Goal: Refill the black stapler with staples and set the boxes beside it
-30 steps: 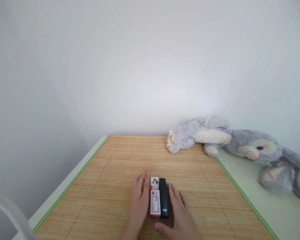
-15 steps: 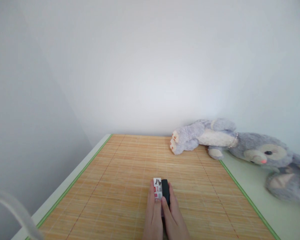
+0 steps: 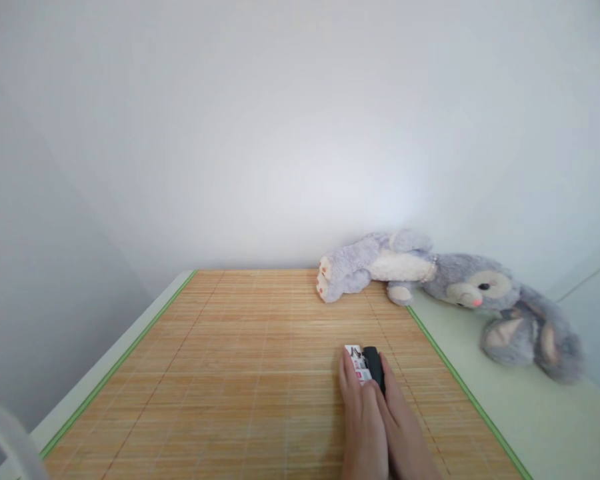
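Note:
Side by side, my two hands hold a small white box and a long black stapler on the bamboo mat (image 3: 220, 373), right of its middle. My left hand (image 3: 363, 413) is closed along the box (image 3: 356, 360), which has red print and a dark picture on its top. The fingers of my right hand (image 3: 405, 427) wrap the outer side of the stapler (image 3: 374, 365), whose rounded end points away from me. Box and stapler lie against each other; their near parts are hidden under my fingers and thumbs.
A grey plush rabbit (image 3: 405, 267) lies on its side along the wall, its feet on the mat and its head on the pale green tabletop (image 3: 520, 407). At the lower left a blurred white curved strip (image 3: 10, 433) cuts into view. Green edging borders the mat.
My view has turned right, so mat and rabbit have shifted left in it. My hands, with the box and the stapler, have moved to the right across the mat.

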Available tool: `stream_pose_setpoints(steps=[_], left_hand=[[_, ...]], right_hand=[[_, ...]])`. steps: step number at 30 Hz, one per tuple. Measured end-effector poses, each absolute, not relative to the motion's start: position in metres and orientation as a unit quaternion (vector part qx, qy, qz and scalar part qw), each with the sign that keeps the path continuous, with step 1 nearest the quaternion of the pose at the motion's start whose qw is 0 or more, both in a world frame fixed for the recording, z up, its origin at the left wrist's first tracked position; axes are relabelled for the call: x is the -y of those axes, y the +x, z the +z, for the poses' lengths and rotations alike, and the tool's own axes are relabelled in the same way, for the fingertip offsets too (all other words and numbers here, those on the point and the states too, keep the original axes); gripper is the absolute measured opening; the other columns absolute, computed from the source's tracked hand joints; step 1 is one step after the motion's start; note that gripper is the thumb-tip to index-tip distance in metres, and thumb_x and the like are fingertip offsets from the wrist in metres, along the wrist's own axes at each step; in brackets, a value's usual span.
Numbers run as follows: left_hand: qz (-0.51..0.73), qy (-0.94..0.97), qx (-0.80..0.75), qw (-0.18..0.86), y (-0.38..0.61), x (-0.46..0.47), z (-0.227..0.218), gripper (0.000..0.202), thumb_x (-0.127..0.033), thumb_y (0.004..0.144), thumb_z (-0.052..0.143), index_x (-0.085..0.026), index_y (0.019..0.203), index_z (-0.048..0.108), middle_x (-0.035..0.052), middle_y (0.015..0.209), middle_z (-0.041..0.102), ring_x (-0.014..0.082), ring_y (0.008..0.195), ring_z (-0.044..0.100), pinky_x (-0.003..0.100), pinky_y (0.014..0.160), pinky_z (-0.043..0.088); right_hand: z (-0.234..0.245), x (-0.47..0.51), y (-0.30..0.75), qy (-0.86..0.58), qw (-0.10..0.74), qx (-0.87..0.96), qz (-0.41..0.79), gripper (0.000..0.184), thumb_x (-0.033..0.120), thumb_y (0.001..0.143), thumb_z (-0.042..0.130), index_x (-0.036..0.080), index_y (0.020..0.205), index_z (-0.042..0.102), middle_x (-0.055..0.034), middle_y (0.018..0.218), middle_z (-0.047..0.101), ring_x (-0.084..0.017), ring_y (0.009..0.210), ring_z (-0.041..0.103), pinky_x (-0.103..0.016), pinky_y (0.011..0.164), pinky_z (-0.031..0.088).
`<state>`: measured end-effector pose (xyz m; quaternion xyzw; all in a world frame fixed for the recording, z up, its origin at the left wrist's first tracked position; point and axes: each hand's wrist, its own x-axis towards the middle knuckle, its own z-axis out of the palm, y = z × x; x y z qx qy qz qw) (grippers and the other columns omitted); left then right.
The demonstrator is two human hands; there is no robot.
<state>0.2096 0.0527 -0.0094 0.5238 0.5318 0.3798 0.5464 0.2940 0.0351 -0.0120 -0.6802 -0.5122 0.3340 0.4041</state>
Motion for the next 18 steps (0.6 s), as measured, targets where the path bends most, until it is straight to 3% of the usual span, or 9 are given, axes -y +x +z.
stream_pose_setpoints(steps=[4,8,11,14,18], left_hand=[[0.374,0.550,-0.508,0.547,0.256,-0.057,-0.004,0.068,-0.025,0.104,0.022,-0.016,0.165,-0.007,0.0057,0.176,-0.008,0.0148,0.162,0.002,0.031,0.132,0.015],[0.354,0.568,-0.494,0.555,0.245,-0.065,-0.002,0.069,-0.034,0.105,0.024,-0.019,0.166,-0.005,0.0039,0.176,-0.007,0.0181,0.161,-0.002,0.038,0.133,0.014],[0.350,0.637,-0.491,0.480,0.203,-0.076,-0.003,0.078,-0.031,0.099,0.041,-0.023,0.167,0.004,-0.0001,0.176,-0.003,0.0208,0.162,-0.003,0.045,0.134,0.008],[0.292,0.759,-0.427,0.395,0.167,-0.089,-0.003,0.094,-0.026,0.085,0.061,-0.024,0.167,0.015,0.0009,0.175,0.011,0.0240,0.162,0.010,0.045,0.135,0.014],[0.236,0.826,-0.375,0.348,0.155,-0.097,-0.002,0.105,-0.039,0.076,0.079,-0.026,0.165,0.025,0.0034,0.172,0.022,0.0309,0.160,0.021,0.050,0.135,0.014]], right_hand=[[-0.008,-0.037,0.338,-0.684,0.425,0.502,0.316,0.077,0.065,0.102,0.035,0.026,0.167,0.017,-0.0080,0.170,0.030,-0.026,0.157,0.029,-0.051,0.131,0.019],[-0.003,-0.036,0.356,-0.693,0.421,0.489,0.322,0.084,0.067,0.101,0.037,0.022,0.167,0.013,-0.0091,0.173,0.020,-0.025,0.159,0.020,-0.051,0.132,0.011],[-0.003,-0.028,0.369,-0.685,0.419,0.500,0.325,0.084,0.066,0.102,0.039,0.024,0.168,0.009,-0.0079,0.173,0.018,-0.024,0.160,0.017,-0.050,0.132,0.008],[-0.008,-0.017,0.385,-0.665,0.401,0.538,0.328,0.081,0.061,0.103,0.041,0.028,0.168,0.007,-0.0067,0.172,0.023,-0.023,0.159,0.023,-0.050,0.132,0.012],[-0.021,-0.010,0.400,-0.664,0.327,0.626,0.246,0.084,0.052,0.098,0.053,0.025,0.167,0.014,-0.0075,0.171,0.026,-0.028,0.159,0.023,-0.053,0.131,0.016]])
